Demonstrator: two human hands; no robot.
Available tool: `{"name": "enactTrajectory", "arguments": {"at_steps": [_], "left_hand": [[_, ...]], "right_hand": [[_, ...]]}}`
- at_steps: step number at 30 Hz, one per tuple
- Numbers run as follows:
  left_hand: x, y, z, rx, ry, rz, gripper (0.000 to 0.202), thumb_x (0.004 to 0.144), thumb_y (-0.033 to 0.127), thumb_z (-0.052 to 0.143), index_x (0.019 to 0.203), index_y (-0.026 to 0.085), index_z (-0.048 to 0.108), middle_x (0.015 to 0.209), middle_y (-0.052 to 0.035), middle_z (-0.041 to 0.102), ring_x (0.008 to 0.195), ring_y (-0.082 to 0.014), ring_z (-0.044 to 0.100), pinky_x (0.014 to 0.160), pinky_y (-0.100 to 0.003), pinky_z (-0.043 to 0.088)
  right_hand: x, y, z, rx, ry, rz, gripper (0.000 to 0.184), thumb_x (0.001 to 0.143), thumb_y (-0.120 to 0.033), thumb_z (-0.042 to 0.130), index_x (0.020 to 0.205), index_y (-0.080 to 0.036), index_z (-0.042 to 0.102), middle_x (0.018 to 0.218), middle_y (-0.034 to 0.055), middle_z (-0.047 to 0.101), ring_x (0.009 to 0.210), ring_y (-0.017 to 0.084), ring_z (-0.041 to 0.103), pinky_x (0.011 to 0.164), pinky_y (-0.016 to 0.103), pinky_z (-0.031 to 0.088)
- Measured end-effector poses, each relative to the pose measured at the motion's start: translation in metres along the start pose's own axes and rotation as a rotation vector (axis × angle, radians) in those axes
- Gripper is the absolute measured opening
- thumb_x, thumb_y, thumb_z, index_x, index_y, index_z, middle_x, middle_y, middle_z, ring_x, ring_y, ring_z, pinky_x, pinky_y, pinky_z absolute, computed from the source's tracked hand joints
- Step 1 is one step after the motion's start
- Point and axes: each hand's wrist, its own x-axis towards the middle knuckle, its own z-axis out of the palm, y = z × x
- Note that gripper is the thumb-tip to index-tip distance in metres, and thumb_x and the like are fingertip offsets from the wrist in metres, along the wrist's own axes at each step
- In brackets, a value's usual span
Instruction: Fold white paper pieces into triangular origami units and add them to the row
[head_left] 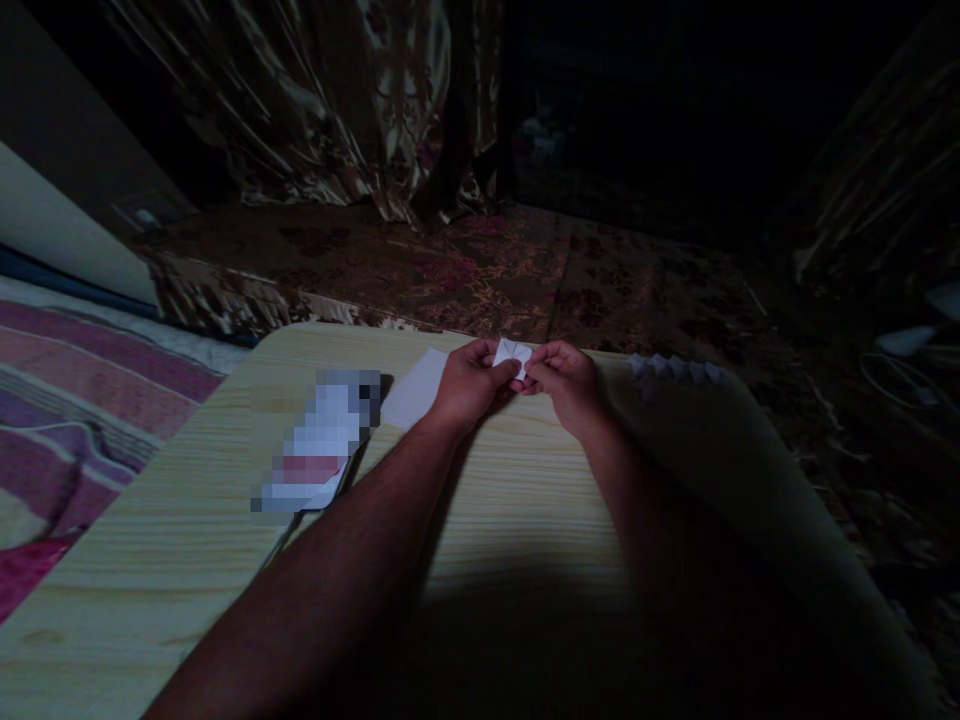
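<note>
A small square of folded white paper [510,353] is held up between both hands above the far part of the wooden table. Creases run across its face. My left hand [471,378] pinches it from the left, thumb lying over the front. From the right, my right hand [566,380] grips the paper's edge between thumb and fingers. A flat white sheet of paper [414,388] lies on the table just left of my left hand. Several small folded white paper pieces [675,369] sit in a row to the right of my right hand.
The light wooden table [525,480] has rounded corners. A phone [319,440], blurred by pixelation, lies on its left part with a cable near it. A bed with a striped cover [82,400] stands at left. Patterned curtains [360,100] hang behind; the right side is dark.
</note>
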Motion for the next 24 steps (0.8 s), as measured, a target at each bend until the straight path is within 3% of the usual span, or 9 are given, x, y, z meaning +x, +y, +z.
{"name": "enactTrajectory", "arguments": {"at_steps": [24], "left_hand": [[0.0004, -0.0018, -0.0014, -0.045, -0.035, 0.021, 0.033, 0.064, 0.022, 0.075, 0.091, 0.014, 0.057, 0.070, -0.0028, 0.068, 0.057, -0.0136, 0.064, 0.056, -0.025, 0.052]], "right_hand": [[0.0002, 0.0005, 0.0008, 0.000, -0.013, -0.074, 0.016, 0.066, -0.020, 0.069, 0.075, -0.017, 0.057, 0.060, -0.0026, 0.065, 0.053, 0.012, 0.064, 0.054, 0.023, 0.053]]}}
